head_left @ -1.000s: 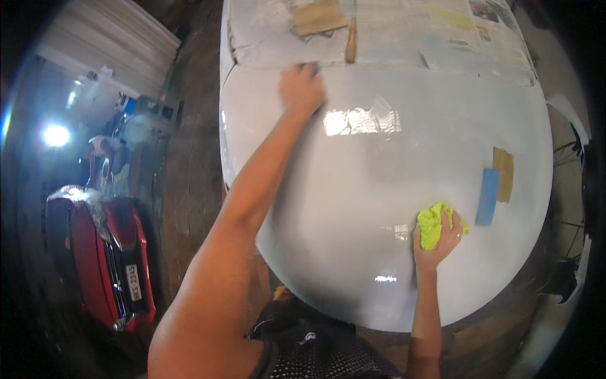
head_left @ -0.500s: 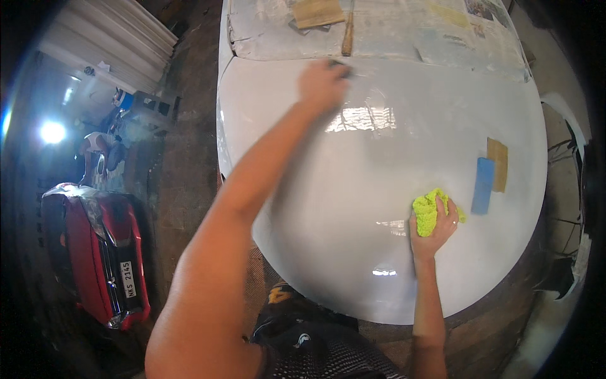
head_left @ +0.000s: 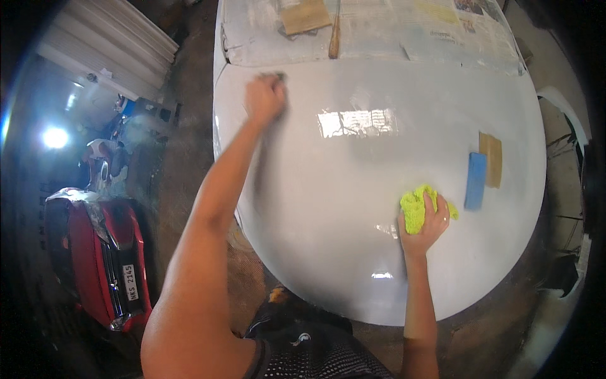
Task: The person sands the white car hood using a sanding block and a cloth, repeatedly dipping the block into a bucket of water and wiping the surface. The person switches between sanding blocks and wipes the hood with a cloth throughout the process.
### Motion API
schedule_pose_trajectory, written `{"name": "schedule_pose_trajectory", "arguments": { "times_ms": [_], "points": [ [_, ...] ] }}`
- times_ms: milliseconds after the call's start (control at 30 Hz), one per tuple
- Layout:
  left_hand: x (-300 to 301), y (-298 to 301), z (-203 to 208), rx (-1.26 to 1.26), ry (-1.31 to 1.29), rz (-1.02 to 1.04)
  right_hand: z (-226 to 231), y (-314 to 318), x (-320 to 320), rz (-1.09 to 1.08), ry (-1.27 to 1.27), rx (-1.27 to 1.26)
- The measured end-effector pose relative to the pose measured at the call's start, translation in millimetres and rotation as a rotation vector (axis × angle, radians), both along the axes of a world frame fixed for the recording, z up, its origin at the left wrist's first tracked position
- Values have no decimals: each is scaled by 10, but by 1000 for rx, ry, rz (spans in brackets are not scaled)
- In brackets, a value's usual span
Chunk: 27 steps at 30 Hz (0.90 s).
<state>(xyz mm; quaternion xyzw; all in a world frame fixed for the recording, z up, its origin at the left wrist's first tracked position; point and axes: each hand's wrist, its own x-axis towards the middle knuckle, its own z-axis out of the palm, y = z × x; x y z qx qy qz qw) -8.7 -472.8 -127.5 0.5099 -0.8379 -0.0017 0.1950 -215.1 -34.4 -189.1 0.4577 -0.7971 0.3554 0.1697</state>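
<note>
A glossy white car panel (head_left: 328, 208), rounded at the near end, spreads out in front of me. At its far left, my left hand (head_left: 263, 100) is closed on a small dark piece (head_left: 280, 77), mostly hidden by the fingers, that looks like sandpaper. My right hand (head_left: 430, 221) rests nearer to me on the right, its fingers closed around a crumpled yellow-green cloth (head_left: 413, 211) on the panel. To the right of the cloth lie a blue sanding block (head_left: 475, 181) and a brown sheet (head_left: 493, 158) that partly lies under the block.
Newspaper (head_left: 391, 31) covers the far part of the car. A brown sheet (head_left: 305, 16) and a wooden stick (head_left: 335, 39) lie on it. On the left stand a red car part (head_left: 95, 259) and a person (head_left: 104, 158) near a bright lamp (head_left: 55, 137).
My left hand has slid left along the far part of the panel with the dark piece. The right hand stays on the cloth. The view has shifted slightly.
</note>
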Motion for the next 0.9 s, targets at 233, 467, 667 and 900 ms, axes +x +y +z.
{"name": "schedule_pose_trajectory", "arguments": {
  "times_ms": [233, 467, 667, 900],
  "points": [
    [423, -433, 77, -79, -11, 82, 30, -1, 56, -2, -38, 3],
    [149, -329, 121, 133, 252, 363, 83, 1, 53, 0, -36, 21],
    [-1444, 677, -64, -133, 274, -344, -19, 112, -77, -11, -15, 41],
    [-603, 77, -241, -205, 131, -19, 47, -28, 100, -10, -59, 47]
  ]
}}
